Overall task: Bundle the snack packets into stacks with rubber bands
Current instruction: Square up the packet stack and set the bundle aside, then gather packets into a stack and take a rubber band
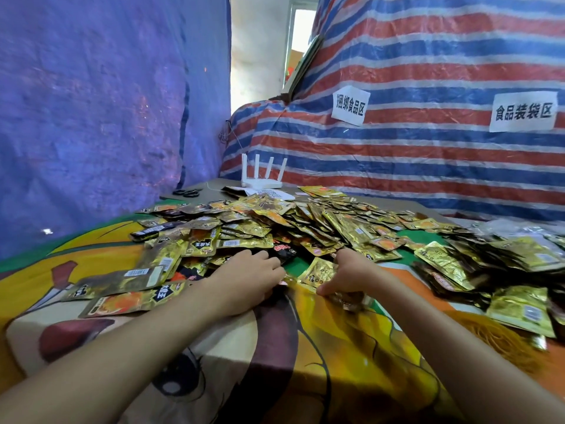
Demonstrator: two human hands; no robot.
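Midway across the tabletop [336, 347], my right hand [351, 275] is pinching a small packet stack [348, 298] — left hand [244, 280] is lying on the pile [305, 221], grip can't tell. Slick foil w/o band — stack's risking fanning out.

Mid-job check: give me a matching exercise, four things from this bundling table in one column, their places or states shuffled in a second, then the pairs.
Things:
1. scissors
2. white router
3. paper signs
4. right hand

Places or states:
A. fixed on the striped tarp
B. gripping gold packets
C. lying flat at the far left corner of the table
D. standing behind the packet pile, antennas up

Pairs: 1-C, 2-D, 3-A, 4-B
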